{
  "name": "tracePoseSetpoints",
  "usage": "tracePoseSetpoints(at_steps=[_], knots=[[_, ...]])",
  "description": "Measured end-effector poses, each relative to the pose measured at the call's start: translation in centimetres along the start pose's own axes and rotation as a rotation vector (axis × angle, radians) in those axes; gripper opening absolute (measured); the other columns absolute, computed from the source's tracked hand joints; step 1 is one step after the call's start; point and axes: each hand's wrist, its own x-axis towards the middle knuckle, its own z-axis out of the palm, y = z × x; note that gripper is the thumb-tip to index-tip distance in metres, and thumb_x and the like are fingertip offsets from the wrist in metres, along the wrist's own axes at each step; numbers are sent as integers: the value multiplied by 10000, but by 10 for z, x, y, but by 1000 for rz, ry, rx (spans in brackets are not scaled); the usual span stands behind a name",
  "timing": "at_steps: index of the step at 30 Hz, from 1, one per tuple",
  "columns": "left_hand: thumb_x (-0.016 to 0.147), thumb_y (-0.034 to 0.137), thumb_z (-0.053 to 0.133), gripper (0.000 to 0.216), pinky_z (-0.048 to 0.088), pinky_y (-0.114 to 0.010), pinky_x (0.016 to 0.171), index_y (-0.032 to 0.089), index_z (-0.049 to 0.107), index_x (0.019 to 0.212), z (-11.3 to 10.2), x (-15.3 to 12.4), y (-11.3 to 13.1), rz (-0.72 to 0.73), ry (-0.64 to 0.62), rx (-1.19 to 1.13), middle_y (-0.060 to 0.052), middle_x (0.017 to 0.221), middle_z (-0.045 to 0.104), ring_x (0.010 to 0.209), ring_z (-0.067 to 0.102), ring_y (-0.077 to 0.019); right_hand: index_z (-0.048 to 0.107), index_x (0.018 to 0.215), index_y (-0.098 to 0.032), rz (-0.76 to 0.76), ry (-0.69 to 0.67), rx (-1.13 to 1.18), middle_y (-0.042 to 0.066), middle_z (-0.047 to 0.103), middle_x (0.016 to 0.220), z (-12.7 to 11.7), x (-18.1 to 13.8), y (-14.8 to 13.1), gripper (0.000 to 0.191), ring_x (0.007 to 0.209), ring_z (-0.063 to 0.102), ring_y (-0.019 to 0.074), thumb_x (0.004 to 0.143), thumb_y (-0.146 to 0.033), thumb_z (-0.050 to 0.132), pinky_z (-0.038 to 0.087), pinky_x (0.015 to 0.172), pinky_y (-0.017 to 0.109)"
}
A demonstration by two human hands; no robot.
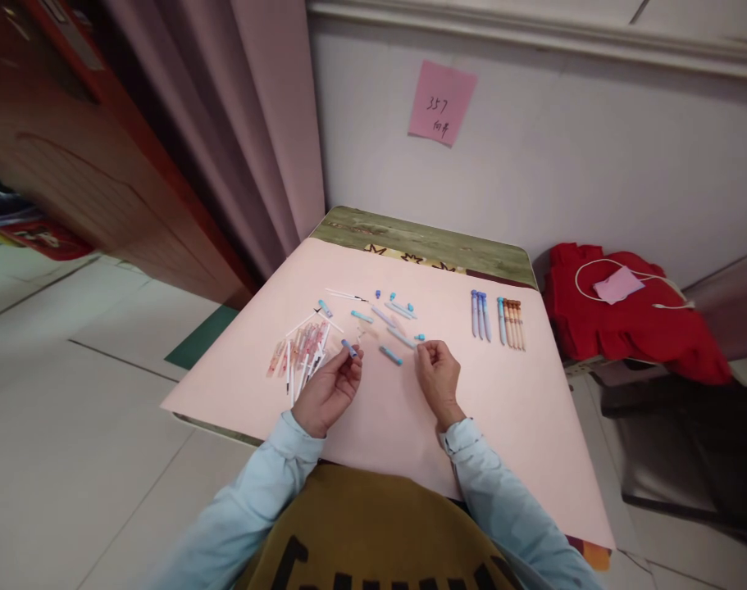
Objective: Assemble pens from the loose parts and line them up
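Note:
My left hand [329, 389] is closed around a small blue pen part [349, 347], held just above the pink table cover [502, 393]. My right hand [438, 373] is curled in a pinch beside a light blue pen barrel [401, 337]; what its fingers hold is too small to make out. Loose blue pen parts [390, 355] lie between and beyond the hands. A heap of pink barrels and white refills [302, 352] lies left of my left hand.
A row of assembled blue and orange pens [497, 319] lies at the far right of the cover. A red cloth with a white cable [625, 315] rests on a seat to the right. A pink note [441, 102] hangs on the wall; a curtain [256, 123] hangs at left.

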Motion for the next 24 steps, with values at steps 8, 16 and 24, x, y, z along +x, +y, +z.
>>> tracePoseSetpoints(at_steps=[8,16,24], knots=[[963,85,450,155,530,-95,495,60,597,921,-6,-6,39,92,26,-36,-127,891,681,552,614,-43,692,952,-189,-167,-115,-249,27,657,760,3,8,2,248,652,572,163,867,-367,542,433,645,273],[935,50,478,146,540,-110,492,46,623,958,-13,-7,17,-52,-39,10,-116,859,690,559,630,-61,697,925,-215,-403,-295,-305,25,673,873,34,20,-52,203,681,602,121,933,-338,535,436,678,231],[913,38,497,171,537,-126,496,65,640,1003,-18,-24,17,-76,-165,49,-117,879,703,570,625,-69,678,1032,-204,-443,-659,-699,75,678,1036,121,30,-101,208,894,646,178,948,-296,511,457,732,256]])
